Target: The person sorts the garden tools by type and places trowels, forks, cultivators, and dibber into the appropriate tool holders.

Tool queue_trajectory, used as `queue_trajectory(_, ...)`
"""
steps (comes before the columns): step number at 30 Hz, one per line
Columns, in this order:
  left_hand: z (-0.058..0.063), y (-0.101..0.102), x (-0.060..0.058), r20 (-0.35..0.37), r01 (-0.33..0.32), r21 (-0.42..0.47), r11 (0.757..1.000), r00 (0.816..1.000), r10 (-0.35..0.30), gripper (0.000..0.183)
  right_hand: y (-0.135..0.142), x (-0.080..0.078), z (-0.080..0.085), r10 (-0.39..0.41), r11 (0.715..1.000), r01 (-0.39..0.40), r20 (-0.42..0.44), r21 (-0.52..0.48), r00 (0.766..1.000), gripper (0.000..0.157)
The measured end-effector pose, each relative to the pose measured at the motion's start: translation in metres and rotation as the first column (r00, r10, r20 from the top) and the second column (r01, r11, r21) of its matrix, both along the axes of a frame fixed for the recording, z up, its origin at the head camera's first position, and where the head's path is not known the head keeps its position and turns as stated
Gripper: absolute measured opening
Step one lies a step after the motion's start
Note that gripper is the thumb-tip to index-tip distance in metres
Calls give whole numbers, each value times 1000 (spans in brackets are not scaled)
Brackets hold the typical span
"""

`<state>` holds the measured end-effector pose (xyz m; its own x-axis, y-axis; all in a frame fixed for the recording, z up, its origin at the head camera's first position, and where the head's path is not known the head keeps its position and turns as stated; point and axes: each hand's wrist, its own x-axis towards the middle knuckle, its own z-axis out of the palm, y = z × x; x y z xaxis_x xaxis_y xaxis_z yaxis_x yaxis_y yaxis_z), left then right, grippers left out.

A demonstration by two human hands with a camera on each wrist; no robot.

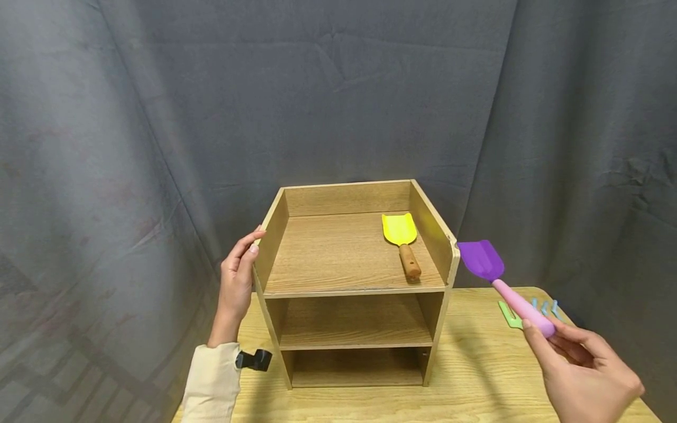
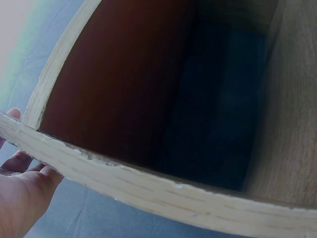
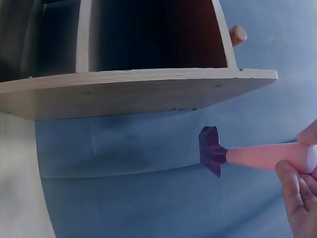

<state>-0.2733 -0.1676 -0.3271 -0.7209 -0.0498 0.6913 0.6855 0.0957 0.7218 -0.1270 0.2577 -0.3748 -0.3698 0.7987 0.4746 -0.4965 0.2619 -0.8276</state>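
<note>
A small wooden shelf [image 1: 354, 292] stands on the table, its raised sides framing the top. My left hand [image 1: 238, 276] grips the upper front of the shelf's left side panel; in the left wrist view its fingers [image 2: 52, 173] show on the outer face and a fingertip appears over the edge. My right hand [image 1: 587, 364] pinches the pink handle of a toy shovel [image 1: 482, 259] with a purple blade. That blade points at the shelf's right front corner. A yellow toy shovel [image 1: 399, 229] with a brown wooden handle lies on the top board, toward the right.
The light wooden table [image 1: 460, 382] extends on both sides of the shelf. Near its right edge lie a green pronged tool [image 1: 510, 315] and a blue pronged piece [image 1: 545, 306], partly hidden by the right hand and its shovel. Grey curtain [image 1: 338, 106] hangs behind.
</note>
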Motion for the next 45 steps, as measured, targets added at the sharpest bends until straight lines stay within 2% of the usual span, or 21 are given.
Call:
queue_trajectory(7, 0, 1, 1, -2, -3, -8, 1000, 1000, 3, 32, -3, 4, 8, -15, 1000, 15, -2, 12, 1000, 28)
queue_trajectory(16, -1, 0, 0, -6, 2, 0, 1000, 1000, -2, 32, -6, 10, 22, -125, 974, 113, 47, 194, 991, 25)
queue_trajectory(24, 0, 1, 1, 1, 9, 12, 1000, 1000, -9, 33, -9, 17, 37, -136, 967, 124, 40, 221, 990, 26)
queue_trajectory(30, 0, 1, 1, -6, 3, 13, 1000, 1000, -3, 32, -9, 18, 45, -153, 948, 137, 35, 288, 988, 26)
queue_trajectory(33, 0, 0, 1, -12, -2, 16, 1000, 1000, 2, 32, -8, 16, 48, -127, 947, 123, -5, 298, 992, 26)
queue_trajectory(38, 1, 1, 2, -11, -2, 16, 1000, 1000, 2, 32, -7, 12, 53, -21, 973, 54, -144, 226, 989, 26)
queue_trajectory(42, 0, -1, 2, 2, -4, 15, 1000, 1000, 3, 32, -9, 13, 61, -19, 970, 49, -123, 238, 992, 27)
queue_trajectory(45, -2, 0, 0, 10, -1, 19, 1000, 1000, 1, 33, -11, 12, 65, 16, 972, 22, -155, 235, 988, 27)
